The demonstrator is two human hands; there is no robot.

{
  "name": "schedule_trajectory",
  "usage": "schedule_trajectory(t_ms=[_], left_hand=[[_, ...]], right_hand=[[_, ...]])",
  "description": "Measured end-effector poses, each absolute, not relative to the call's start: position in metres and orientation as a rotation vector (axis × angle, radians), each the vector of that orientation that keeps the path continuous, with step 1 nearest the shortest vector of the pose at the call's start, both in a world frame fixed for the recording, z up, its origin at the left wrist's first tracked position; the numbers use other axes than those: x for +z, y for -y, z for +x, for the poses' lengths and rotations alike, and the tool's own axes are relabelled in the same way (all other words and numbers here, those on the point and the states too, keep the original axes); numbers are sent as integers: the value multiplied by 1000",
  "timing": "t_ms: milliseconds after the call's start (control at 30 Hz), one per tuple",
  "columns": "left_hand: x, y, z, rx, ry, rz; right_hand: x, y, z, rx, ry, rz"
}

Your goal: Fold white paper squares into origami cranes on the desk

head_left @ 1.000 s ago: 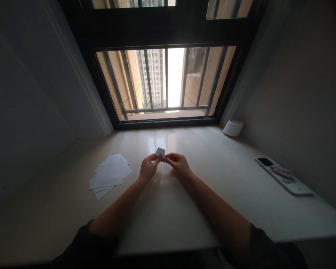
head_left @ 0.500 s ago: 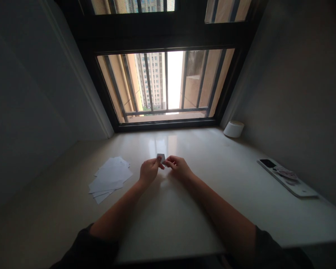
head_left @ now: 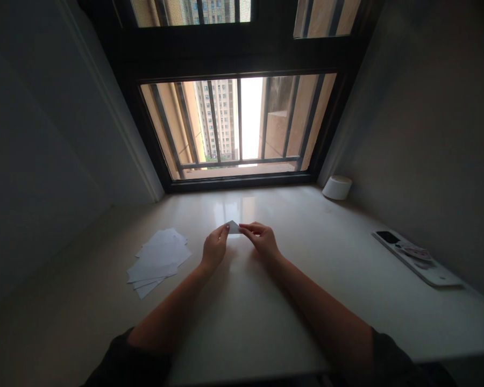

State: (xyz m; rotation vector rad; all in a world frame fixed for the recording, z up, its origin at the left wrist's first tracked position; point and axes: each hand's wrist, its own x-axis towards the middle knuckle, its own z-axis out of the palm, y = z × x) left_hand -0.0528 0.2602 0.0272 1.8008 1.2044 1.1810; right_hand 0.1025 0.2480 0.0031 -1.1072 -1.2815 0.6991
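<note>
Between my two hands is a small folded piece of white paper (head_left: 234, 228), its top coming to a point. My left hand (head_left: 215, 247) pinches its left side between thumb and fingers. On the other side, my right hand (head_left: 262, 238) grips the right corner with thumb and fingertips. Both hands are just above the pale sill, in front of the window. To the left of my left hand lies a loose, overlapping pile of white paper sheets (head_left: 161, 258). The folds on the paper's underside are hidden from me.
A white rounded object (head_left: 337, 188) stands in the far right corner by the window frame (head_left: 242, 185). Along the right wall lies a white phone-like object (head_left: 439, 276) with a dark patch. The pale sill (head_left: 242, 322) ends at a front edge near my body.
My right hand has shifted slightly right, and my hands are a little further apart. The paper between them has turned and now shows a wider, pointed shape.
</note>
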Motion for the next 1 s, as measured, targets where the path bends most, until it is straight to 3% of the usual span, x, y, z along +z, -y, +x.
schedule_trajectory(t_ms=[500,1000], left_hand=[[23,-263,-49,1143,-980,1292],[22,-263,-48,1125,-959,1236]], right_hand=[[11,-238,101,360,1450,-1178],[14,-236,101,412,1453,-1193]])
